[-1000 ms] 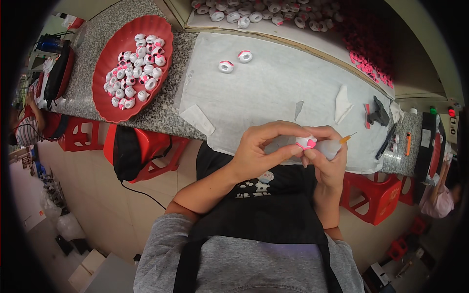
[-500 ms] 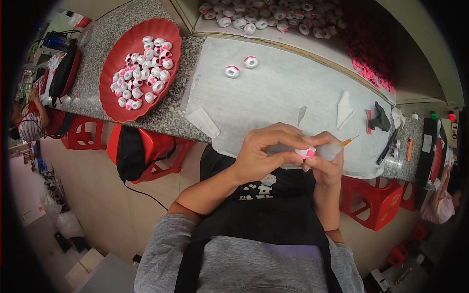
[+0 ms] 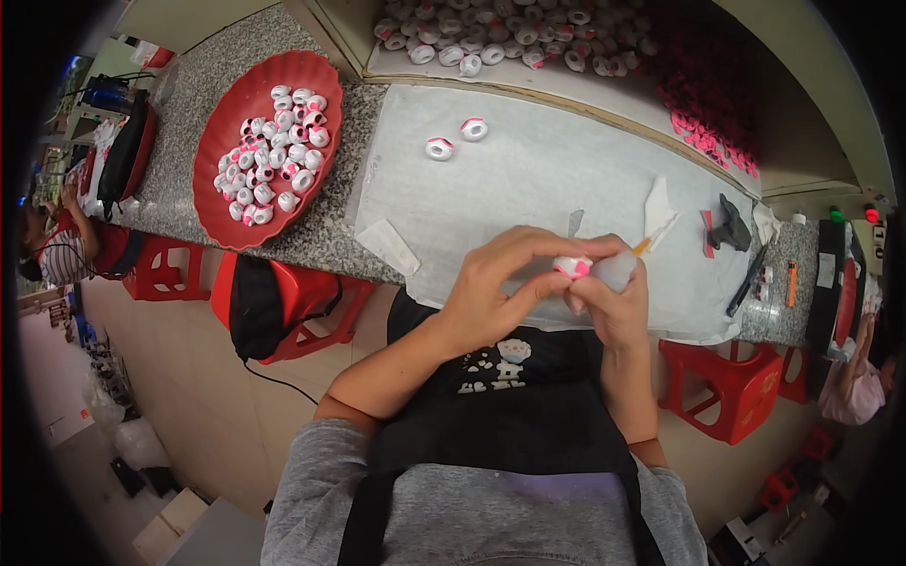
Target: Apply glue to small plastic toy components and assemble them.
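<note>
Tiled floor point(image 3: 368, 453), pale, below and around a speckled grey worktop point(image 3: 175, 174). Open shelf point(image 3: 812, 179) along the worktop's far side, holding a heap of white-and-pink pieces point(image 3: 514, 38) and, to the right, a spread of small pink parts point(image 3: 713, 141). White sheet point(image 3: 528, 179), laid across the worktop in front of the shelf. Black apron point(image 3: 510, 424), worn over a grey top. Red plastic stools, one at left point(image 3: 351, 325) bearing a black bag point(image 3: 255, 311), one at right point(image 3: 750, 377). Red scalloped dish point(image 3: 219, 132), on the worktop left of the sheet, containing many white pieces marked with pink.

Left hand point(image 3: 486, 288): thumb and forefinger pinching a small white-and-pink piece point(image 3: 573, 267), raised above the near part of the sheet. Right hand point(image 3: 613, 307): fingers wrapped about a translucent bottle point(image 3: 618, 271), fingertips meeting the left hand's beside the piece; whether they also grip it cannot be told. White scrap point(image 3: 659, 208), near the sheet's right side. Black crumpled scrap point(image 3: 731, 226), farther right. Two loose pieces point(image 3: 439, 148), lying near each other on the sheet's far left. Orange nozzle point(image 3: 643, 247), on the bottle, directed up and rightward.
</note>
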